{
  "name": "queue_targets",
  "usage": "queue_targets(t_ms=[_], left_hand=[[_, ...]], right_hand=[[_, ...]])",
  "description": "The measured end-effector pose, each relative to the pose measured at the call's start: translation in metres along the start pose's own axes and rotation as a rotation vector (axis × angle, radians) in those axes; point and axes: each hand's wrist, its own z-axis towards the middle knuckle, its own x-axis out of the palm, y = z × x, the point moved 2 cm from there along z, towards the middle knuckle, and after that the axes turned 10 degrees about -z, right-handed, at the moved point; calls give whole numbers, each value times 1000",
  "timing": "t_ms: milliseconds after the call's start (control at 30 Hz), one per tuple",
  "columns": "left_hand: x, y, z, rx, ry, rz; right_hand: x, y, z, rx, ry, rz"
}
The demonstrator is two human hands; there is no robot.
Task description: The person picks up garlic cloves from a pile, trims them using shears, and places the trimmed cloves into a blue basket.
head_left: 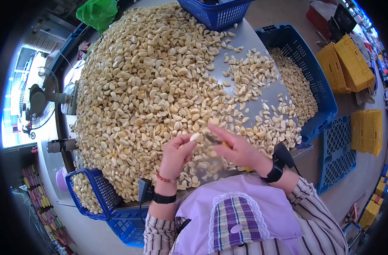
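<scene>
Between the thumb and fingers of my left hand point(173, 155) is a pale garlic clove point(195, 137). My right hand point(241, 152), slightly blurred, grips a small knife point(212, 138) whose handle shows some yellow. Its blade points toward the clove, with a small gap between them as far as I can make out. Both hands are above the near edge of a large heap of garlic cloves point(143, 89). The heap is spread over a metal table point(254, 40), and looser cloves point(268, 121) lie to the right of it.
At right, a large blue crate point(325, 91) holds many cloves. A smaller blue basket point(104, 187) with cloves hangs at the near left; another blue basket point(219, 16) stands at the back. A green bag point(96, 15), a fan point(40, 100) and yellow crates point(353, 63) are around the table.
</scene>
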Motion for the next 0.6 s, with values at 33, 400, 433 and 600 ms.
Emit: queue_targets(t_ms=[33, 400, 433, 600], left_hand=[[3, 3, -6, -12, 31, -54], [-6, -1, -28, 115, 444, -851], [-20, -6, -13, 166, 135, -456], [-34, -7, 47, 804, -309, 1218]], right_hand=[[-2, 8, -1, 98, 132, -23], [-2, -5, 2, 372, 31, 277], [-2, -11, 3, 356, 12, 352], [0, -8, 8, 363, 19, 372]])
